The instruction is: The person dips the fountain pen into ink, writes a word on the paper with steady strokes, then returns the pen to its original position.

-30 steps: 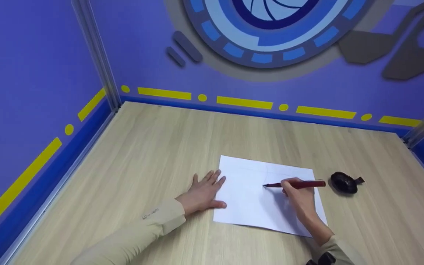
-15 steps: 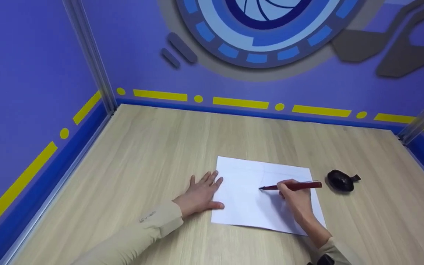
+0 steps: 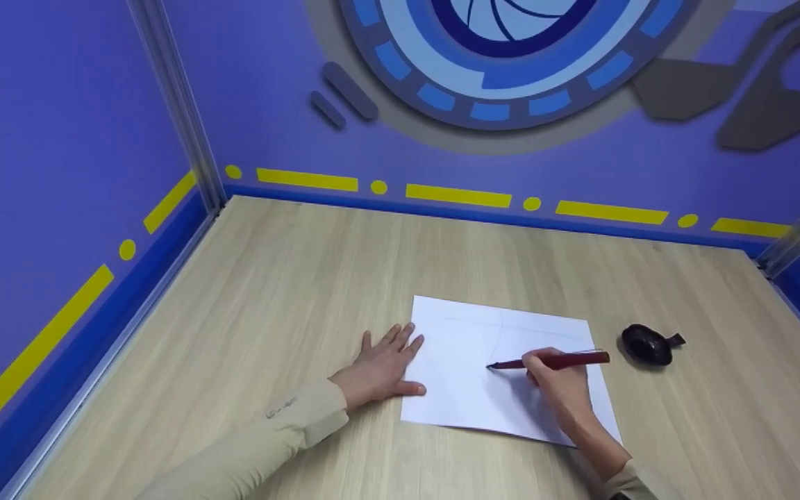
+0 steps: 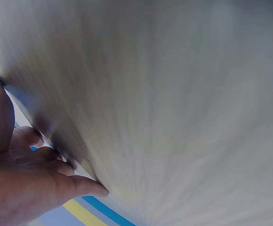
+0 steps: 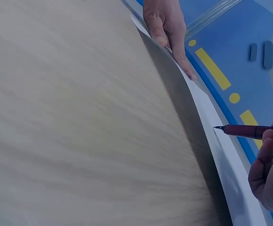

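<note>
A white sheet of paper [image 3: 455,375] lies on the wooden table, carrying a faint line across its upper part and a faint curved line running down from it. My right hand [image 3: 563,389] pinches a dark red fountain pen [image 3: 577,359], its nib at the paper near the lower end of the curve. In the right wrist view the pen [image 5: 242,131] slants to the left out of curled fingers. My left hand [image 3: 376,368] rests flat with spread fingers at the paper's left edge, thumb and fingertips over it. The left wrist view shows that hand [image 4: 28,174] from low beside the tabletop.
A small black dish [image 3: 646,346] with a short handle sits right of the paper. Blue-purple panels with yellow marks [image 3: 459,194] bound the table [image 3: 289,278] at the back and sides, with a metal post [image 3: 185,104] in the left corner.
The pen and right hand have moved down the paper, toward the person, and the nib slightly left. The curved line reaches further down. The left hand keeps its place.
</note>
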The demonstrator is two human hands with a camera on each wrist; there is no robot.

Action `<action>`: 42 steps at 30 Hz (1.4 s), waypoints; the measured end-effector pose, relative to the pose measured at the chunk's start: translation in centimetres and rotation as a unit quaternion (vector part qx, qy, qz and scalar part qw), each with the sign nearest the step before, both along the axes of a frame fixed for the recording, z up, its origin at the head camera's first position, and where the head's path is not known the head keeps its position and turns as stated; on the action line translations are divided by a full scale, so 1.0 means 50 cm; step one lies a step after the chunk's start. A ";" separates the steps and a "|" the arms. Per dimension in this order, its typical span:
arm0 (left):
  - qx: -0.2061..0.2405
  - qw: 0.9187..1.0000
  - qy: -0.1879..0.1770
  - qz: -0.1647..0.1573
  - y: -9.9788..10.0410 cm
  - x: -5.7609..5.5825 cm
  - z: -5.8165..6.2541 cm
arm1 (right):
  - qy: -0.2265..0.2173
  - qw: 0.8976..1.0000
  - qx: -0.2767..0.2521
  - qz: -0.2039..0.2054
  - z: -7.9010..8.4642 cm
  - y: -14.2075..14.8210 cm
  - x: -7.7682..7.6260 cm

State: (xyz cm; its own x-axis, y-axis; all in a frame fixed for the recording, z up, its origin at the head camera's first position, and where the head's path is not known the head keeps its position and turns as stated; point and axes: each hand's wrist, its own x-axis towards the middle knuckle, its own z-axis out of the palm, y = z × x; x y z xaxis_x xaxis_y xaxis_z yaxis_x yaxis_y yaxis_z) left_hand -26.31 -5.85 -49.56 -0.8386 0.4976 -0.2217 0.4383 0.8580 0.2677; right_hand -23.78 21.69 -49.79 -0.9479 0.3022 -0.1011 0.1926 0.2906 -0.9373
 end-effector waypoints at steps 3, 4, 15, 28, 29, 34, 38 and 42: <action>0.003 1.000 -0.001 0.000 -0.001 0.000 0.001 | -0.004 1.000 -0.004 0.003 0.004 -0.002 0.002; 0.005 1.000 -0.002 0.001 -0.001 0.000 0.001 | -0.005 1.000 -0.004 0.004 0.004 -0.003 0.003; 0.018 1.000 -0.002 0.003 -0.005 0.006 0.001 | -0.016 1.000 0.002 0.008 0.003 -0.010 0.011; 0.013 1.000 -0.002 -0.004 -0.008 0.006 0.002 | -0.012 1.000 -0.013 0.016 0.002 -0.021 0.016; 0.013 1.000 -0.001 -0.003 -0.008 0.006 0.001 | -0.014 1.000 -0.011 0.017 0.002 -0.021 0.017; 0.011 1.000 0.004 -0.001 -0.005 0.006 0.000 | -0.024 0.999 -0.004 0.024 0.003 -0.023 0.020; 0.006 1.000 0.004 0.002 -0.002 0.005 0.002 | -0.029 0.999 -0.003 0.025 0.003 -0.024 0.023; 0.009 1.000 -0.001 0.003 0.000 0.003 0.003 | -0.031 0.999 0.000 0.029 0.004 -0.025 0.026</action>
